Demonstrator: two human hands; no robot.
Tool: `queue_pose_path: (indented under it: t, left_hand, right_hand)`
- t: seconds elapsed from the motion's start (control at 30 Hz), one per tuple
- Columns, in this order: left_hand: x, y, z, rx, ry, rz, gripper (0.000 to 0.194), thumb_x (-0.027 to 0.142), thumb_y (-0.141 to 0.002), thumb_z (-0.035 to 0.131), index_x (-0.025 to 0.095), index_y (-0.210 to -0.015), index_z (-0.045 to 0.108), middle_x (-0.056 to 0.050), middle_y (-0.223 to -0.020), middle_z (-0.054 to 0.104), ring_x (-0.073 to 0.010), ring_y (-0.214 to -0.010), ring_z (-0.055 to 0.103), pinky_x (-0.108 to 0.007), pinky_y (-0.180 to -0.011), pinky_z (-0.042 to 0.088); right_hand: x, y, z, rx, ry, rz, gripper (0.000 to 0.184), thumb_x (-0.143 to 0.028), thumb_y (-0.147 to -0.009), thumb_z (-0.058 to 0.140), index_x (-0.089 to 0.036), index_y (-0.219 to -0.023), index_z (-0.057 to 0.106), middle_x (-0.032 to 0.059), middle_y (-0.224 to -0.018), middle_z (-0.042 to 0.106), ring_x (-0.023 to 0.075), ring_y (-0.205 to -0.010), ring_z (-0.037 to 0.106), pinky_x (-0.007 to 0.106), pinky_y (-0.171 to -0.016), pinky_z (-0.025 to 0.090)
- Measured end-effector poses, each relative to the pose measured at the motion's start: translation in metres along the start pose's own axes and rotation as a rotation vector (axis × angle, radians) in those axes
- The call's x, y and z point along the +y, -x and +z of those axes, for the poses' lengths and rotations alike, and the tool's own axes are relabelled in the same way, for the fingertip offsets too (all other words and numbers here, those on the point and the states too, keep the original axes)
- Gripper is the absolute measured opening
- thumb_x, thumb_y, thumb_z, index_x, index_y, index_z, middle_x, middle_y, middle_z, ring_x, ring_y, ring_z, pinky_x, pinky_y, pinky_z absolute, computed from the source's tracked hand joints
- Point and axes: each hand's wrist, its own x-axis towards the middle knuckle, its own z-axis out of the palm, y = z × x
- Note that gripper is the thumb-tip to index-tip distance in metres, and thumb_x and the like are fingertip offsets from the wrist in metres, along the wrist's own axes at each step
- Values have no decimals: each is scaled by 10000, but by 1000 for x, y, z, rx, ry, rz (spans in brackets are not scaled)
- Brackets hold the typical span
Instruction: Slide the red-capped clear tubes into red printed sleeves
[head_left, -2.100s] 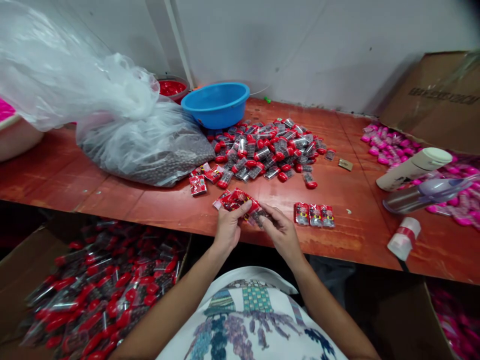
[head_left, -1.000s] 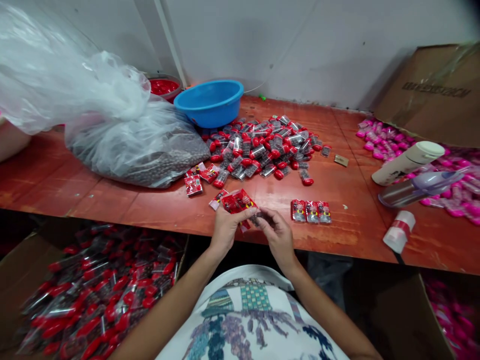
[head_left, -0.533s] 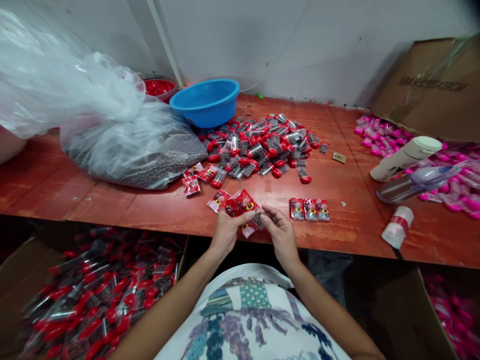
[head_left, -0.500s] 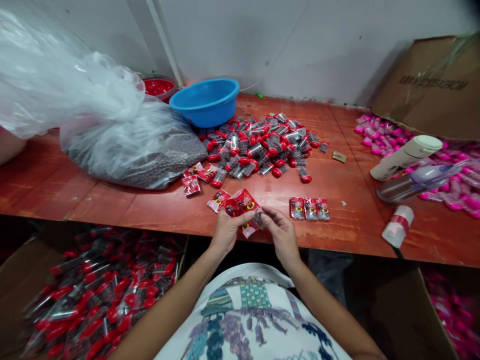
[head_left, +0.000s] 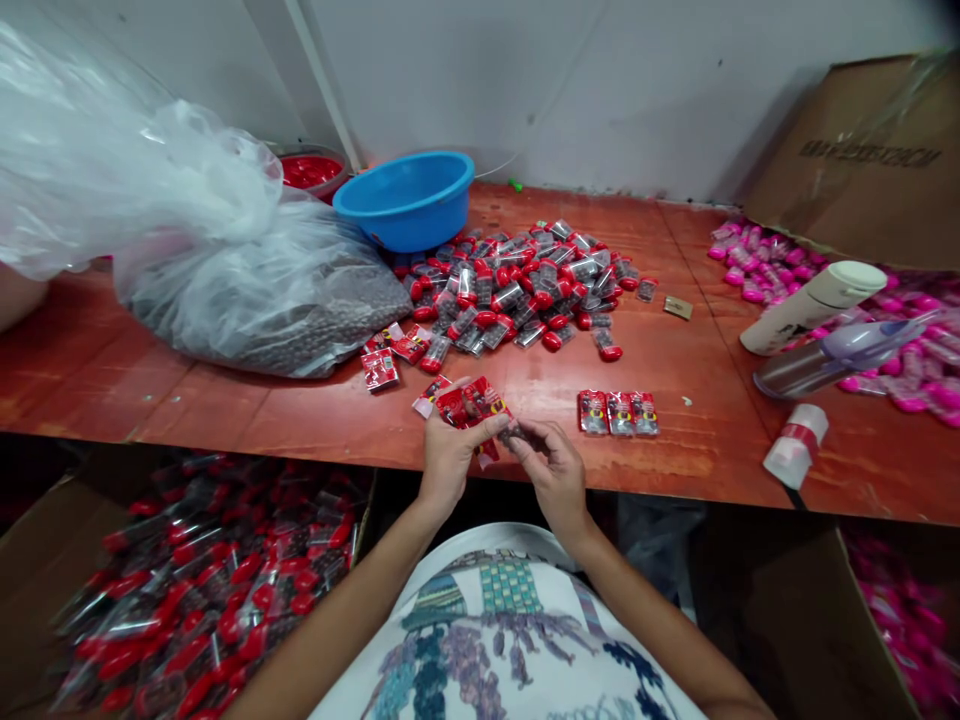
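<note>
While the left hand (head_left: pixel 450 455) grips a few glossy red printed packets (head_left: pixel 472 400) between thumb and fingers, the right hand (head_left: pixel 551 465) closes its thumb and fingertips on a dark, clear-fronted end at their lower right. The fingers cover part of this, so it probably belongs to one of the packets, though I cannot be sure. The packets are held over the front edge of the reddish-brown wooden table (head_left: pixel 690 365).

To the right of the hands, three small red-topped packets (head_left: pixel 619 412) lie side by side in a row; to the left, more red packets (head_left: pixel 380 370) lie loosely together. Beyond them spreads a heap of small clear plastic containers with red ends (head_left: pixel 517 285), dark contents showing through. A round blue plastic basin (head_left: pixel 412 185) stands behind it. Beside the basin, a large translucent plastic bag (head_left: pixel 225 240) bulges with small dark beads, and a round tub (head_left: pixel 339 185) behind holds red pieces.

Below the table, a brown cardboard box (head_left: pixel 45 550) at left is filled with red-ended clear containers (head_left: pixel 210 600); another cardboard box (head_left: pixel 802 600) at right holds pink pieces (head_left: pixel 892 620).
</note>
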Motion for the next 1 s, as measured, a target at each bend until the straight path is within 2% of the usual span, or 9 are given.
queue_pose_path:
  t: [0.13,0.23,0.33,0.47,0.57,0.7,0.77,0.9,1.0]
  left_hand:
    - [0,3,-1,-81,78,-100,472,160,-548,824,150,-975,624,-35,-824,701,-178,-710,668,-325,-735,528]
    - [0,5,-3,-136,97,-159,395,145,-569,812,142,-924,639,-36,-822,703,-163,-701,660,-314,-746,524]
    - [-1,6,-4,-125,106,-174,334,147,-574,807,136,-863,642,-34,-832,703,-152,-710,652,-299,-750,521]
    - [-2,7,-1,-100,105,-197,289,151,-565,811,128,-791,632,-25,-762,694,-154,-656,643,-294,-681,531]
    - [-1,6,-1,-126,88,-244,291,148,-556,818,126,-778,630,-22,-729,692,-157,-634,642,-289,-656,533]
    - [-3,4,-5,-143,92,-298,325,149,-543,828,126,-806,638,-28,-757,702,-170,-665,658,-296,-669,542]
    - [-7,4,-7,-163,92,-319,329,155,-545,829,123,-812,641,-28,-750,697,-168,-652,655,-284,-631,542]
    - [-16,6,-7,-193,68,-388,303,165,-564,822,120,-800,637,-27,-720,679,-153,-587,634,-273,-556,538]
    - [-16,3,-9,-167,121,-447,402,139,-593,799,138,-955,625,-73,-855,706,-205,-686,678,-335,-617,567]
  right_hand:
    - [-3,-4,0,-31,-228,167,222,-304,-825,625,-211,-1023,661,44,-1010,692,180,-925,641,337,-854,513]
    - [-3,-7,-1,-30,-312,219,224,-297,-796,660,-209,-1002,662,28,-975,699,170,-896,644,323,-833,517]
    - [-4,-7,-3,-38,-263,186,219,-289,-786,672,-224,-995,664,17,-938,690,166,-862,641,317,-805,521]
    - [-4,-9,-5,-35,1,22,195,-292,-784,678,-249,-975,683,21,-921,624,162,-831,609,293,-752,523]
    - [1,-11,-8,-20,6,-2,239,-299,-787,678,-269,-1023,651,17,-942,587,147,-785,596,280,-709,530]
    - [10,-14,-16,-236,-64,40,467,-286,-773,691,-301,-1223,566,37,-1131,575,150,-845,610,306,-782,534]
    - [12,-16,-19,-309,-18,25,457,-281,-778,684,-299,-1224,584,35,-1126,594,169,-929,604,320,-841,513]
    - [12,-18,-21,-251,79,-3,287,-296,-790,662,-270,-1074,685,22,-970,652,189,-937,606,336,-857,491]
    - [16,-23,-35,-144,92,49,297,-332,-779,663,-244,-1061,689,33,-976,666,198,-899,617,344,-823,498]
